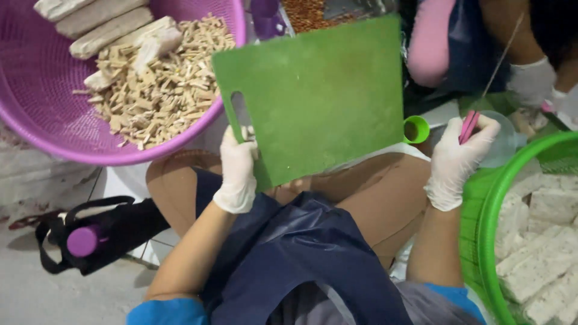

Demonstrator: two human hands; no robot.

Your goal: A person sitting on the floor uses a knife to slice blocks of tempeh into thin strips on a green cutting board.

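your left hand (pixel 236 171) grips the green cutting board (pixel 313 96) at its lower left corner, fingers curled round the edge; board lies on your lap, handle slot at left, tilted. your right hand (pixel 456 162) pinches a pink-handled knife (pixel 468 126), long axis pointing up-right, beside the green basket (pixel 490 198).

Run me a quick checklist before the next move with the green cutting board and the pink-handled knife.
1. Left hand has the cutting board gripped by its handle edge: ok.
2. Board lying flat and supported: not ok, it is lifted and tilted over the lap.
3. Right hand closed on the pink-handled knife: ok.
4. Blade pointing away from both hands: cannot tell, the blade is hard to see.
5. Purple basket of cut pieces has room: ok, part of its wall is bare.
6. Green basket of uncut blocks close by the right hand: ok.
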